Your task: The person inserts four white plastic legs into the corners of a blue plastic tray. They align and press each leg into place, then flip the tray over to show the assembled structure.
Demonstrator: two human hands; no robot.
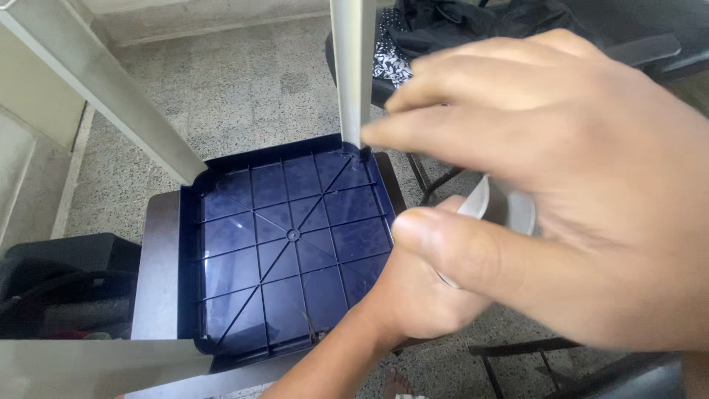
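head view, single camera: worn on the person's head, facing steeply down over an upturned dark blue plastic stool seat point(284, 244) and the speckled stone floor point(236, 81) beyond. set very near: the right hand point(561, 185) fills most of the right half, blurred, with the left hand point(413, 295) just below it.

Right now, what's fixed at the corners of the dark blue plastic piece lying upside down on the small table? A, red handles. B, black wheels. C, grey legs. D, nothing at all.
C: grey legs rise from the corners of the ribbed blue piece, one at the far corner, another at the left.
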